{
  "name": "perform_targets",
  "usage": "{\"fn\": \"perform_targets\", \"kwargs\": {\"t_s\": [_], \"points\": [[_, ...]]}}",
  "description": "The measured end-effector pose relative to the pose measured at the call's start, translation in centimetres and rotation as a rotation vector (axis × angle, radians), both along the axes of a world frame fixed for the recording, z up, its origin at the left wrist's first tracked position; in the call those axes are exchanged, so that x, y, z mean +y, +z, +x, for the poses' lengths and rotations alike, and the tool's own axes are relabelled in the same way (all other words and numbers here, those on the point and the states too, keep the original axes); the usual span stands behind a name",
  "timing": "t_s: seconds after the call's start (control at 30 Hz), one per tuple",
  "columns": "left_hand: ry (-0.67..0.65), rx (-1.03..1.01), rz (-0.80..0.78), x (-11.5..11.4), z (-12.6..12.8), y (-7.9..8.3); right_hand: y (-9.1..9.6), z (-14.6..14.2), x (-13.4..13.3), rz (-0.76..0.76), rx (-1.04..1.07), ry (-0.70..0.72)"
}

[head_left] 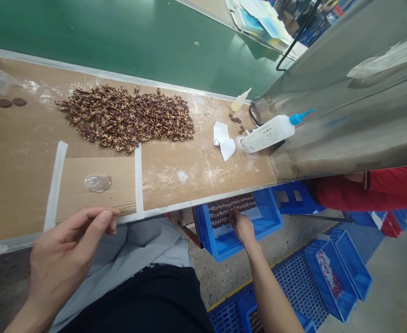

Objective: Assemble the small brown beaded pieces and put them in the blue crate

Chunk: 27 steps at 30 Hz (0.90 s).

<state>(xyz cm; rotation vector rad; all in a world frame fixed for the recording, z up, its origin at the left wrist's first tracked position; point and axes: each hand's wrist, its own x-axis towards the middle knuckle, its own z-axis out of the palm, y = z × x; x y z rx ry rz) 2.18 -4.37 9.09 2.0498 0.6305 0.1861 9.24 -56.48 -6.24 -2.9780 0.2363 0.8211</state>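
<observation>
The right hand (242, 226) reached down into a blue bin (270, 219) below the surface (189, 171), its fingertips on rows of small brown parts (229, 206); whether it gripped one was hidden. The left hand (68, 249) hung slack, nothing visible in it, at the surface's near edge.

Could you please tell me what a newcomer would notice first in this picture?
The big heap of small brown parts in the middle of the cardboard-covered bench catches the eye first. Next, the right hand is down in a blue bin below the bench edge, on rows of similar parts, while the left hand rests open at the near edge.
</observation>
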Motion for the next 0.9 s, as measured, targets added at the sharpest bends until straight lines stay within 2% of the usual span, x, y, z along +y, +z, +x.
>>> {"fn": "perform_targets", "kwargs": {"t_s": [0.17, 0.27, 0.4, 0.5, 0.57, 0.6, 0.63, 0.7, 0.8, 0.9], "points": [[0.003, 0.034, 0.004, 0.3, -0.2, -0.5, 0.6, 0.1, 0.7, 0.036, -0.019, -0.045], [-0.023, 0.031, -0.036, 0.3, -0.4, -0.6, 1.7, 0.2, 1.5, 0.059, -0.069, -0.080], [-0.061, -0.010, -0.100, 0.2, -0.5, -0.4, 5.4, 0.1, 2.6, 0.092, -0.238, -0.144], [-0.096, -0.072, -0.118, 0.0, -0.3, -0.2, 9.7, 0.6, 5.0, 0.220, -0.558, -0.210], [-0.118, -0.112, -0.133, -0.2, -0.3, 0.0, 12.7, 1.8, 8.7, 0.503, -0.846, -0.232], [-0.124, -0.122, -0.142, -0.2, -0.3, 0.1, 14.1, 2.8, 11.2, 0.641, -0.917, -0.191], [-0.128, -0.125, -0.153, -0.2, -0.3, 0.2, 15.3, 4.1, 14.0, 0.744, -0.914, -0.098], [-0.137, -0.119, -0.181, 0.1, -0.8, 0.3, 16.8, 7.1, 20.3, 0.877, -0.738, 0.184], [-0.128, -0.103, -0.197, 1.3, -2.4, 0.3, 17.2, 11.6, 29.1, 0.903, -0.570, 0.540], [-0.028, -0.095, -0.147, 3.4, -5.4, 0.0, 16.2, 14.4, 34.8, 0.791, -0.559, 0.674]]}}
